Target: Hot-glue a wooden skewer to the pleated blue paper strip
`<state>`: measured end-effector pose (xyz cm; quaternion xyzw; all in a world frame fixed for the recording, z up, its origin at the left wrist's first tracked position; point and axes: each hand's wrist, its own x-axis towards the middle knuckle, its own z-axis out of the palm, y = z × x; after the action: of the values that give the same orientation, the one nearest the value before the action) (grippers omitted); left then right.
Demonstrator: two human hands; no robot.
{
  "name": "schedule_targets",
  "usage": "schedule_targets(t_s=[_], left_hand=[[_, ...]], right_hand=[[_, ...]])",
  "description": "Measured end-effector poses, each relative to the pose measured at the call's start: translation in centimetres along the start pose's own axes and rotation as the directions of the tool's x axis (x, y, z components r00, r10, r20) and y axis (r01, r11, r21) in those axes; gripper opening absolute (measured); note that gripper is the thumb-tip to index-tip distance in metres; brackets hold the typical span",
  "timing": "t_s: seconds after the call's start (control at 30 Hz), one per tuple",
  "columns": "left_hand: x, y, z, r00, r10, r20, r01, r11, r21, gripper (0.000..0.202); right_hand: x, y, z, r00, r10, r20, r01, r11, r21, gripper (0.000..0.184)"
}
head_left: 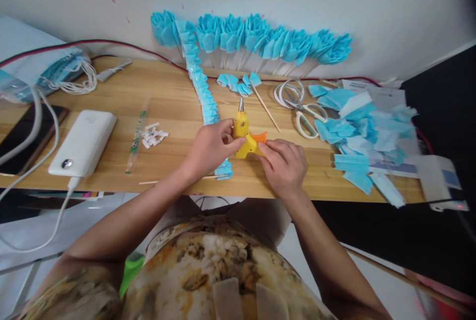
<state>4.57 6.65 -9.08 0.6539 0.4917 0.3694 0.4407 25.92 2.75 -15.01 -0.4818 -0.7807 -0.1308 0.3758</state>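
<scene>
A yellow glue gun [242, 126] with an orange trigger is held between both hands, its metal nozzle pointing away from me. My left hand [210, 145] pinches the body of it from the left. Fingers of my right hand [284, 163] close on its handle below the trigger. Under my left hand runs a long pleated blue strip [201, 84], partly hidden, reaching from the wall to the table's front. Beyond the nozzle lie small folded blue pieces [232, 83] and a thin wooden stick [266, 109].
Blue flowers on sticks [256, 32] lean along the wall. Scissors [307, 120], a tape roll [289, 93] and a heap of blue pieces [349, 121] lie right. Leftward are a white power bank [84, 142], a phone [31, 134], white scraps [154, 135] and cables.
</scene>
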Motion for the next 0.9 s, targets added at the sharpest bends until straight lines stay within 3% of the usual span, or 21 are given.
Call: schedule_targets(t_s=[0.3, 0.57, 0.9], left_hand=[[0.48, -0.57, 0.26, 0.998, -0.040, 0.039, 0.040, 0.999, -0.015, 0.006], [0.83, -0.13, -0.50, 0.992, -0.029, 0.123, 0.031, 0.999, -0.022, 0.012], [0.99, 0.05, 0.02, 0.999, -0.003, 0.033, -0.003, 0.988, 0.157, 0.008]], right_hand=[[0.06, -0.06, 0.61, 0.994, -0.054, -0.099, 0.054, 0.999, 0.000, 0.012], [-0.08, -0.01, 0.70, 0.998, -0.006, -0.061, 0.005, 1.000, -0.026, 0.011], [-0.26, -0.14, 0.48, 0.998, 0.027, -0.058, -0.026, 0.999, 0.028, 0.012]])
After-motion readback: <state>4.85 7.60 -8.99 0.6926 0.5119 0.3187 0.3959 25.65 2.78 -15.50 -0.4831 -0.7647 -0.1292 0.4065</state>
